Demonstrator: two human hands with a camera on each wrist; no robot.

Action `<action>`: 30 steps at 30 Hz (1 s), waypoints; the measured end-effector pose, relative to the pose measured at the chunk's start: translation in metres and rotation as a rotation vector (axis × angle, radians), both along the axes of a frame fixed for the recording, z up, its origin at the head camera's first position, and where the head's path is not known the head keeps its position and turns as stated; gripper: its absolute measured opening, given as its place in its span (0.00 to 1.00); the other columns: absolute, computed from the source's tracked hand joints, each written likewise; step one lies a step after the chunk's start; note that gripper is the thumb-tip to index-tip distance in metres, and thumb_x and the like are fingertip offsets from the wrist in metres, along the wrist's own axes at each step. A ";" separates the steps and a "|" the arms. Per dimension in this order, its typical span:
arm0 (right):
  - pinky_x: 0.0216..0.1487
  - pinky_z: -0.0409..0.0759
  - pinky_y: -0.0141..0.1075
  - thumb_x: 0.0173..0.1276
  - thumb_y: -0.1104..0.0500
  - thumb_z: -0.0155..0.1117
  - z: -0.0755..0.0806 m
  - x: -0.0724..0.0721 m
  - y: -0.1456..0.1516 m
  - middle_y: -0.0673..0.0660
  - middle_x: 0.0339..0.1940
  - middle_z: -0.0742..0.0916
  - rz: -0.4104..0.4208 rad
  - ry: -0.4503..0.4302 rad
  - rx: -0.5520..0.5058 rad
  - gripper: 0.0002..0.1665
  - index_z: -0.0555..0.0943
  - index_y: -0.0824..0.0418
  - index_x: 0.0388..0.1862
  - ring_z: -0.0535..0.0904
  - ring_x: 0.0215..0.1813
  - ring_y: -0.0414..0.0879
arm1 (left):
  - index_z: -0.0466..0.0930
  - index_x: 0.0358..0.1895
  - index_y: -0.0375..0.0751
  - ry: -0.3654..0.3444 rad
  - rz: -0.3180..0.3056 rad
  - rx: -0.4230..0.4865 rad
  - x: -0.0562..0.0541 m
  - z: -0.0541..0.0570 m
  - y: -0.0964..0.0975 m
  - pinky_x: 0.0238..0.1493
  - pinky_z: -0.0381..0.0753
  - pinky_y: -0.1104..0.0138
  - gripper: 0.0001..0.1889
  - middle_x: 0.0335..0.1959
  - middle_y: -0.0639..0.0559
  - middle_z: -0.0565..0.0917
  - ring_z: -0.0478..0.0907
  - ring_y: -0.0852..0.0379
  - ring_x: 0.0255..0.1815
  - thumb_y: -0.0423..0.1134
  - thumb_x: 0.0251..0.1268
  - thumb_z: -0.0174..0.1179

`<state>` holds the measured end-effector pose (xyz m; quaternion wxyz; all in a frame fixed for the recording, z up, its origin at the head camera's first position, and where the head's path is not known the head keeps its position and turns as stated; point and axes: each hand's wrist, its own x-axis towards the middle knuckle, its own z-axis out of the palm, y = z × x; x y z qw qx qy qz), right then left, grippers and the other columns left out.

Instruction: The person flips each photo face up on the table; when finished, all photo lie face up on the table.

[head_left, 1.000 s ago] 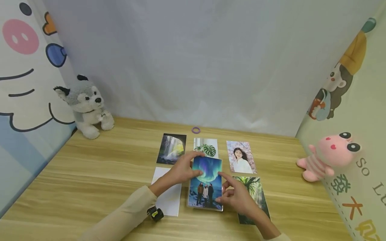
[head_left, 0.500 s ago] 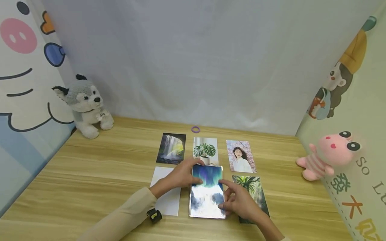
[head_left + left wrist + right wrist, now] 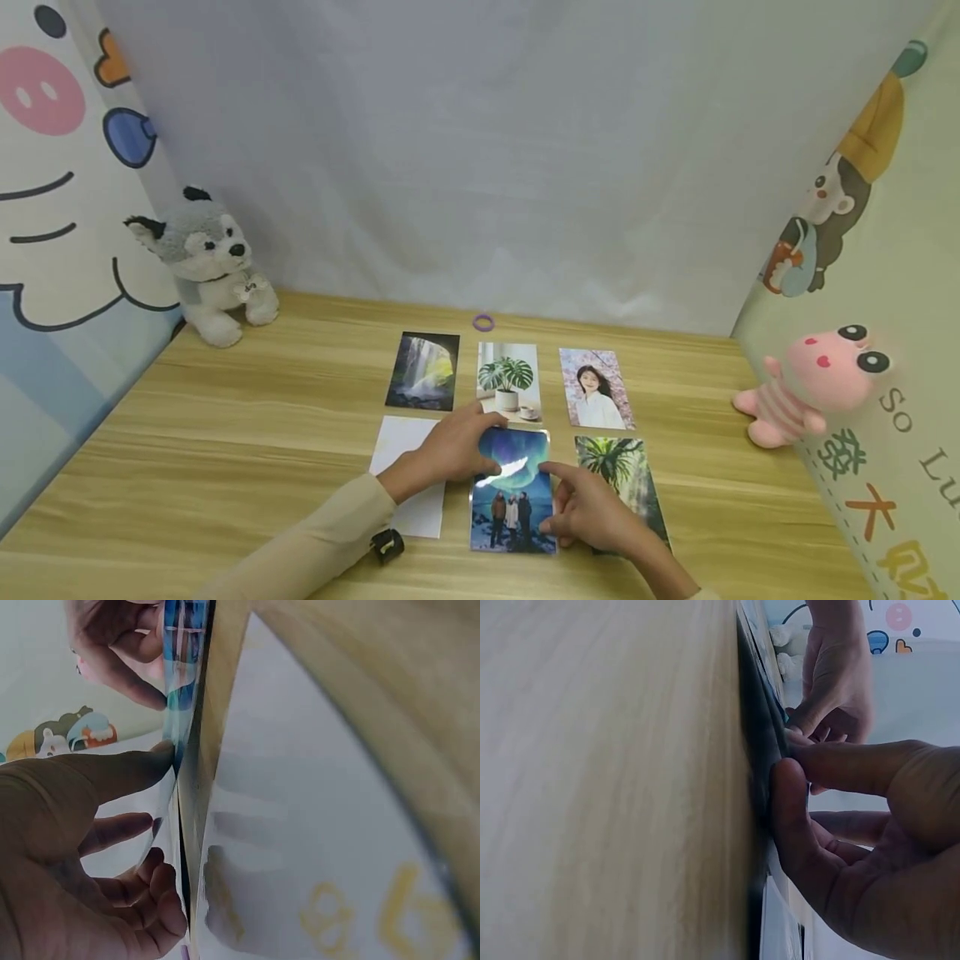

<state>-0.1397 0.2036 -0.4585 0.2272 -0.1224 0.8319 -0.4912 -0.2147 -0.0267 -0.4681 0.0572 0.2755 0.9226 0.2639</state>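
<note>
Both hands are on a glossy photo (image 3: 513, 517) of three people under northern lights, low over the table in front of me. My left hand (image 3: 459, 446) holds its upper left corner, thumb on the face and fingers at the far edge. At the right edge, my right hand (image 3: 592, 504) grips it between index finger and thumb. In the left wrist view the photo (image 3: 184, 652) appears edge-on, with a clear, shiny border. A white sheet (image 3: 416, 512) lies partly under my left wrist. Beneath my right hand is a jungle photo (image 3: 637, 475), partly covered.
Behind my hands lie a waterfall photo (image 3: 423, 372), a potted-plant photo (image 3: 507, 371) and a portrait photo (image 3: 597, 392). A purple ring (image 3: 483, 322) lies at the back. A plush husky (image 3: 213, 267) sits at the left, a pink plush toy (image 3: 802, 387) at the right.
Both hands have brought the northern lights photo toward me, off the plant photo, which now shows almost whole. A bright glare crossed its face and has shrunk to a streak.
</note>
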 end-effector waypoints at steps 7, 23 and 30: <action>0.22 0.81 0.38 0.54 0.69 0.76 0.003 -0.002 -0.003 0.54 0.23 0.80 0.010 0.011 0.077 0.45 0.67 0.75 0.70 0.81 0.20 0.46 | 0.82 0.59 0.48 0.032 0.000 -0.098 -0.001 0.000 0.001 0.40 0.75 0.60 0.33 0.44 0.48 0.78 0.74 0.53 0.42 0.49 0.46 0.79; 0.24 0.72 0.33 0.50 0.64 0.80 0.006 0.002 -0.010 0.47 0.18 0.80 0.059 0.216 0.317 0.46 0.71 0.74 0.67 0.74 0.20 0.40 | 0.85 0.54 0.51 0.066 0.014 -0.213 -0.001 0.004 0.002 0.33 0.64 0.64 0.29 0.39 0.50 0.72 0.63 0.55 0.35 0.56 0.46 0.78; 0.24 0.73 0.33 0.52 0.64 0.79 0.011 0.000 -0.012 0.47 0.20 0.81 0.028 0.245 0.338 0.42 0.72 0.73 0.66 0.75 0.21 0.40 | 0.85 0.54 0.50 0.054 -0.006 -0.152 -0.004 0.003 -0.002 0.37 0.70 0.60 0.27 0.41 0.50 0.76 0.69 0.53 0.39 0.55 0.49 0.77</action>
